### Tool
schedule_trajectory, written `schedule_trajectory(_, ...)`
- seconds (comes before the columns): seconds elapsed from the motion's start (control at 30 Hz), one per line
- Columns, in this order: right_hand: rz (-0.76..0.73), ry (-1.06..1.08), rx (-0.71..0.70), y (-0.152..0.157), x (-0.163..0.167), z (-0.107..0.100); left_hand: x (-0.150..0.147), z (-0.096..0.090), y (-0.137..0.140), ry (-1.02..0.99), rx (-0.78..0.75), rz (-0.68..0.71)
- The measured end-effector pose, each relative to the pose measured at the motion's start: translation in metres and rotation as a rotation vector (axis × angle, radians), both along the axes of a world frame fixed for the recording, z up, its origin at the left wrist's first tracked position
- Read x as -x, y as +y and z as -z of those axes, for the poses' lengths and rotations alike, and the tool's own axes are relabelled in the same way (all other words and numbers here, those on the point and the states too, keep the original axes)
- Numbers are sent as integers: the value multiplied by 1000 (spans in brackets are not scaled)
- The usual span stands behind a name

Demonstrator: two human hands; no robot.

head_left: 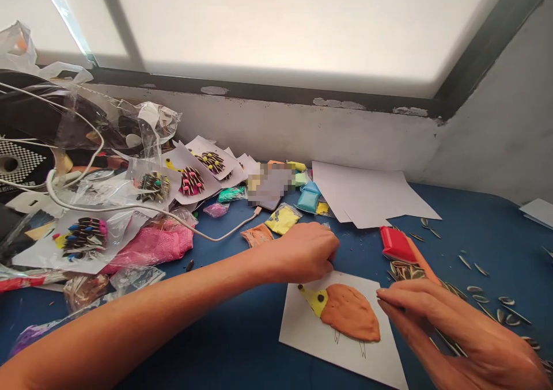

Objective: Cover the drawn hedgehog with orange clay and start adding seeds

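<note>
A hedgehog picture of clay, with an orange body, yellow head and dark eye and nose, lies on a white sheet with pencilled legs. My left hand is closed at the sheet's top edge, fingers curled under; what it holds, if anything, is hidden. At the sheet's right edge, my right hand pinches thumb and fingers together beside the orange body. Something small and dark shows at its fingertips, too small to name. Striped sunflower seeds lie in a pile behind this hand and under it.
Loose seeds are scattered at right, near a red clay packet. Blank paper lies against the wall. At left are finished seed-spined hedgehogs, plastic bags, a pink cloth and a white cable leading toward a phone.
</note>
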State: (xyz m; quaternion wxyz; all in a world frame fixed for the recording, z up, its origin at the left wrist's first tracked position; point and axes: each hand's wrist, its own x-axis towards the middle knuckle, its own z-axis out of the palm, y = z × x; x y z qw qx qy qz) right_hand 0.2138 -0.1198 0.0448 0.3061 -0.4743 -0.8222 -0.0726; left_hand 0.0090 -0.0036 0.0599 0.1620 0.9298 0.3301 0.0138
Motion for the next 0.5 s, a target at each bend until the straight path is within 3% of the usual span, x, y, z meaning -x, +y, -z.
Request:
schedule_trajectory(0.33,-84,-13,47,-4,0,3,2,-3,-3,88,77,-8)
schedule_trajectory(0.5,-125,-19,41,-8,10,6,2,0,-5,56,31,-34)
